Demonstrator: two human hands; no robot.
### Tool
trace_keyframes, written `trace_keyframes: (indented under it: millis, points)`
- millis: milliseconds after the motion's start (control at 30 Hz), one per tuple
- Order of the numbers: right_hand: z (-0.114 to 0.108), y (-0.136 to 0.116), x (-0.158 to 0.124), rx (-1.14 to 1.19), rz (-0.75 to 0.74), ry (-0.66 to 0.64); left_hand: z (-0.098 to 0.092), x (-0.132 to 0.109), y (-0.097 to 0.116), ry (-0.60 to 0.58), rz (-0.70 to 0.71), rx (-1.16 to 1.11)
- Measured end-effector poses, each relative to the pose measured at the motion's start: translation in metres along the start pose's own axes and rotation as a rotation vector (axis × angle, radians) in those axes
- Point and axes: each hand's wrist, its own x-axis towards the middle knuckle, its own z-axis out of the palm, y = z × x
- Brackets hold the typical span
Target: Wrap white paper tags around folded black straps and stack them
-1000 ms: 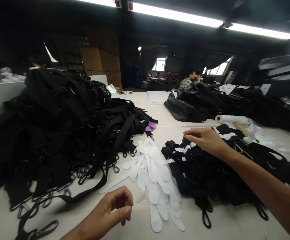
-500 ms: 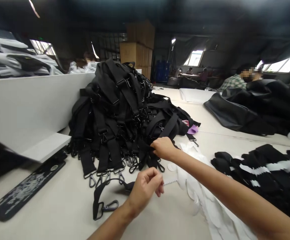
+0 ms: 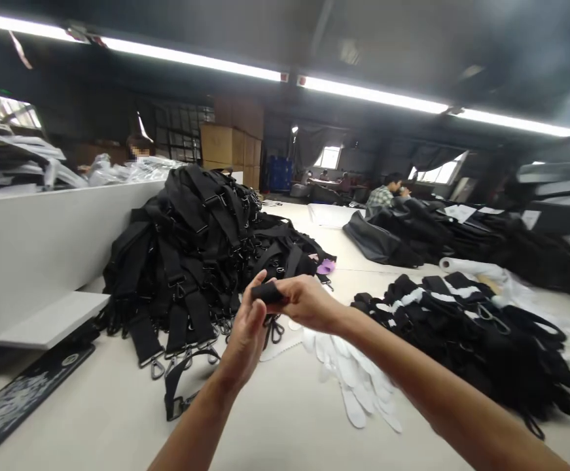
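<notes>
Matt black cloth webbing in held strap (image 3: 267,293), same dull weave across heaped straps (image 3: 191,248); dark, metal-look clasps (image 3: 157,360). Smooth, papery white strips (image 3: 351,376) on matt tabletop (image 3: 285,425). Glossy, leather-like black sheeting (image 3: 377,242); matt cardboard cartons (image 3: 218,147); crinkled, shiny plastic film (image 3: 147,171); scuffed dark board (image 3: 22,399).

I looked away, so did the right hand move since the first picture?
Yes, left: the right hand was over the smaller strap pile; now it's near the bigger strap pile.
</notes>
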Motion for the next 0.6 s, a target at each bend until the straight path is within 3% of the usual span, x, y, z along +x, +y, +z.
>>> trace_keyframes:
  millis: [133,200,267,333,400,600]
  points:
    - [0.025,-0.015,-0.034,-0.198,-0.052,0.002,0.019,-0.02,0.047,0.065,0.088,0.677]
    - [0.028,-0.024,-0.046,-0.214,-0.102,0.057,0.021,-0.033,0.066,0.014,0.174,0.999]
    - [0.026,-0.031,-0.049,-0.198,-0.182,0.103,0.019,-0.041,0.08,-0.094,0.173,1.174]
    - [0.02,-0.034,-0.044,-0.229,-0.267,0.117,0.014,-0.042,0.092,-0.173,0.112,1.24]
    - [0.014,-0.032,-0.033,-0.319,-0.275,0.154,0.01,-0.036,0.101,-0.175,0.064,1.244]
    - [-0.002,0.003,0.011,-0.393,0.024,0.419,0.017,-0.004,0.122,-0.23,-0.022,1.073]
